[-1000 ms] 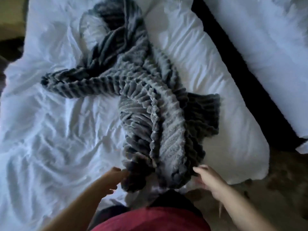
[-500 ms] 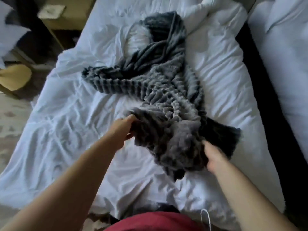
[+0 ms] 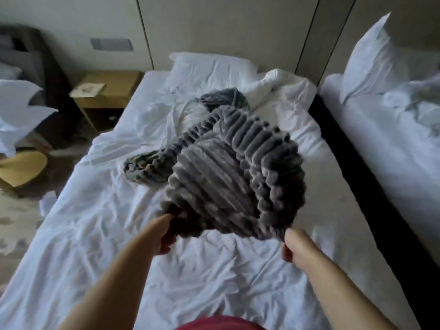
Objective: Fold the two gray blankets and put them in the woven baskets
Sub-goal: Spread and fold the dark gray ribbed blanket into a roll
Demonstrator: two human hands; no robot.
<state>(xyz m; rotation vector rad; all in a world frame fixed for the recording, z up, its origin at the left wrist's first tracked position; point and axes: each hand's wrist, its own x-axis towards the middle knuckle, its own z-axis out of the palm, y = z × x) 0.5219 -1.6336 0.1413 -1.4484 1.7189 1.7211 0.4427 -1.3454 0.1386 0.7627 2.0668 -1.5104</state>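
Observation:
A ribbed gray blanket billows above the middle of a bed with white sheets. Its near edge is lifted off the sheet, while its far end trails back toward the pillow. My left hand grips the near left corner. My right hand grips the near right corner. Both arms reach forward from the foot of the bed. I see only one gray blanket and no woven basket.
A white pillow lies at the head of the bed. A wooden nightstand stands to the left, with a yellow chair seat nearer. A second white bed lies to the right across a dark gap.
Both hands took hold of the blanket's near end and swung it up and forward, so it now billows in the air. The view tilted up to show the headboard wall.

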